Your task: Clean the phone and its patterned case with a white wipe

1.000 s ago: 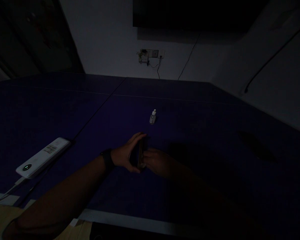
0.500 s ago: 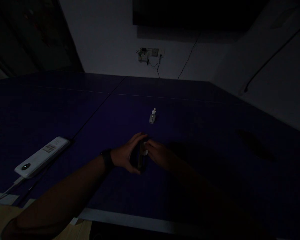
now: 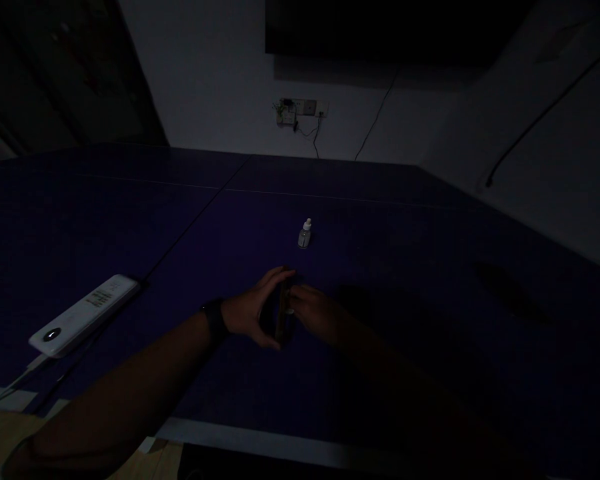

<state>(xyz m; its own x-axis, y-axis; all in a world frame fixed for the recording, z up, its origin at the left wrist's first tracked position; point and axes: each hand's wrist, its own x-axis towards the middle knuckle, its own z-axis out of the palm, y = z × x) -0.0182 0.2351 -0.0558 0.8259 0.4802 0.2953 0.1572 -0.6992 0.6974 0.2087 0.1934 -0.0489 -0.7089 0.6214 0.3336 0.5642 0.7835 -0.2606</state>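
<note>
My left hand [image 3: 253, 312], with a dark watch band on the wrist, grips a thin flat dark thing [image 3: 281, 312] by its two ends. It stands on edge and looks like a phone, but the dim light hides its kind. Fingers bent together, my right hand [image 3: 316, 311] presses a small white pad [image 3: 290, 311] against the right-hand face of that thing. Most of the pad is hidden by the fingers. Beyond both hands, a small clear dropper bottle [image 3: 304, 238] with a white cap stands upright on the dark blue table [image 3: 220, 233].
A white power bank [image 3: 87, 313] with a lit display lies at the left, a cable [image 3: 15, 383] running from its near end. Some dark flat shape [image 3: 510, 293] lies at the right. Wall sockets [image 3: 305, 108] with cords and a large dark screen [image 3: 390, 33] are at the back.
My right hand has shifted slightly against the flat thing, and less of the white pad shows. My left hand keeps its grip in the same place.
</note>
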